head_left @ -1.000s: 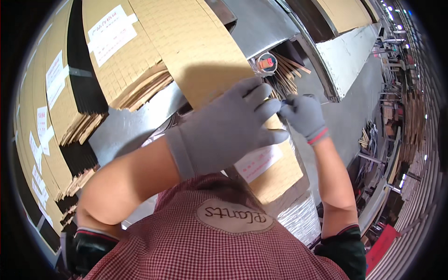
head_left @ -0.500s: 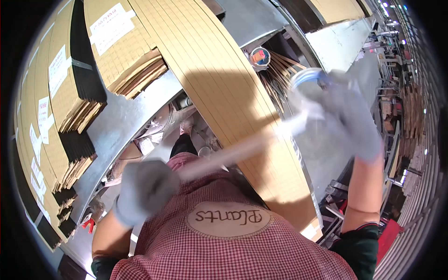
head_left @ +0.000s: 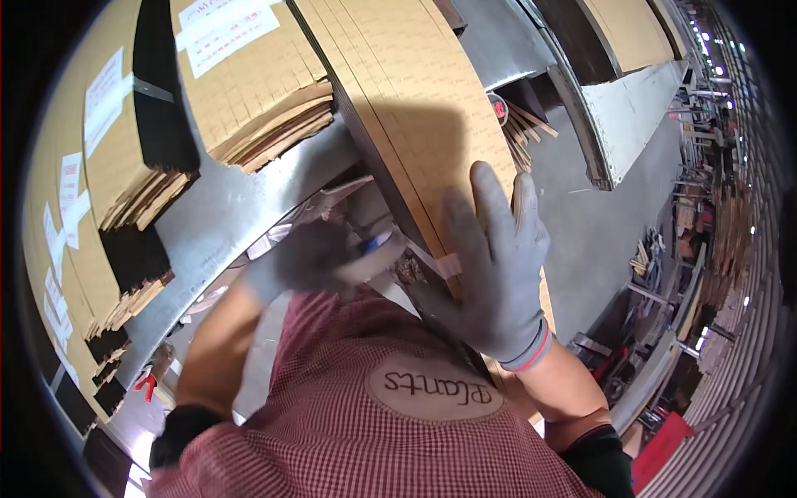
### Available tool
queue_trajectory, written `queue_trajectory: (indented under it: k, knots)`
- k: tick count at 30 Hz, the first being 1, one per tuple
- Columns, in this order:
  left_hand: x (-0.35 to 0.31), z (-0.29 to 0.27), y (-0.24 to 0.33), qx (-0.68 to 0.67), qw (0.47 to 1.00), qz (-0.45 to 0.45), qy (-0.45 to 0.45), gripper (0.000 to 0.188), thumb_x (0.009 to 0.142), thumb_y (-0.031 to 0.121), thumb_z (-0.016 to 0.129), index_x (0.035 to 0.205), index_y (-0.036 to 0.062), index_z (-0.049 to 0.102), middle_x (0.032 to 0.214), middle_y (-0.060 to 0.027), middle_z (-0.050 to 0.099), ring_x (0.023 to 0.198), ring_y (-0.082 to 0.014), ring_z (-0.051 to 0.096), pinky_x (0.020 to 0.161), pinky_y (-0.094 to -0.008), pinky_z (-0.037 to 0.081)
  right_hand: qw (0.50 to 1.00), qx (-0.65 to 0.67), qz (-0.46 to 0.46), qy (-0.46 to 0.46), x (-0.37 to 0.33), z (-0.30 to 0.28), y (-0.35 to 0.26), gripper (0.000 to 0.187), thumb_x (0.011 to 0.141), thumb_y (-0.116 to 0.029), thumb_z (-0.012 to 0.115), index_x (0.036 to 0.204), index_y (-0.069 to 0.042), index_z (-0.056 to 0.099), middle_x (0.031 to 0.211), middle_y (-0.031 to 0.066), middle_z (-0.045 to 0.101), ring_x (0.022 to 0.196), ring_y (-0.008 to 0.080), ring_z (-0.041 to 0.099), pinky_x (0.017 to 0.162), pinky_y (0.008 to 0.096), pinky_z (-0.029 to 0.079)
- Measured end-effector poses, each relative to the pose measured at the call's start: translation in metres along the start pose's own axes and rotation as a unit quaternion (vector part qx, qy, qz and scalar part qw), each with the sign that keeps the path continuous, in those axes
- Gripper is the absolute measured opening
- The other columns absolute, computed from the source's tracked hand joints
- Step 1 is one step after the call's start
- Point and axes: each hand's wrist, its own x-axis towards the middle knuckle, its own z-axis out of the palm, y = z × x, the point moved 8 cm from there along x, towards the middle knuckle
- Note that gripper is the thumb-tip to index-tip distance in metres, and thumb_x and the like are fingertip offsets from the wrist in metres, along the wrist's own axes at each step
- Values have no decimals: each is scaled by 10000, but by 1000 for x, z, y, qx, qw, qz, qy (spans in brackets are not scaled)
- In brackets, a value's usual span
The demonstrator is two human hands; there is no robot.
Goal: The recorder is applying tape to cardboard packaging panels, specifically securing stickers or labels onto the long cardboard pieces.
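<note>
My right hand [head_left: 502, 266], in a grey glove, lies open on the long stack of brown printed board [head_left: 407, 91], its fingers spread. A short piece of clear tape [head_left: 448, 265] sticks to the stack's near left edge, beside that hand. My left hand [head_left: 303, 257], gloved too and smeared by motion, is closed round a roll of clear tape [head_left: 378, 244] with a blue inner ring. The roll is next to the stack's left side, just above my checked apron [head_left: 332, 365]. Part of it is hidden by the hand.
Strapped bundles of brown board [head_left: 257, 91] with white labels lie on a metal table [head_left: 224, 199] at left. Behind the stack, thin wooden sticks [head_left: 521, 137] jut out. A pale-edged table [head_left: 623, 116] stands far right, above grey floor [head_left: 573, 241].
The tape roll has passed from my right hand to my left. The stretched tape strip is gone from the air. My right hand has come down onto the stack. The view has shifted.
</note>
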Motion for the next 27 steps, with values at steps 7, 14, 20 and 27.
queue_trajectory:
  k: [7, 14, 20, 27]
  knots:
    - [34, -69, 187, -16, 922, 324, 212, 296, 783, 312, 668, 946, 74, 740, 981, -158, 666, 1017, -321, 606, 885, -398, 467, 903, 394, 68, 154, -21, -1, 52, 157, 797, -103, 649, 926, -27, 599, 1027, 156, 630, 982, 281, 592, 929, 449, 419]
    - [57, -30, 172, 341, 875, 297, 172, 709, 640, 468, 776, 1217, 86, 625, 1216, -174, 588, 1196, -386, 482, 1078, -464, 329, 905, 417, 76, -28, 3, -89, 97, 214, 831, -237, 640, 826, -23, 651, 852, 83, 668, 930, 223, 661, 988, 396, 416]
    - [58, -30, 179, 360, 870, 317, 114, 676, 627, 369, 771, 1256, 194, 596, 1245, -148, 500, 1215, -348, 446, 1082, -456, 334, 976, -134, 58, -163, 18, 18, 148, 263, 807, -284, 662, 633, -92, 615, 657, 95, 643, 697, 303, 641, 920, 440, 389]
    - [52, 94, 203, 242, 859, 381, 241, 162, 793, 170, 582, 832, 22, 636, 979, -151, 580, 915, -312, 578, 823, -418, 467, 985, 123, 108, -50, 2, -29, 131, 169, 822, -183, 594, 943, -83, 658, 694, 99, 637, 658, 280, 593, 819, 397, 371]
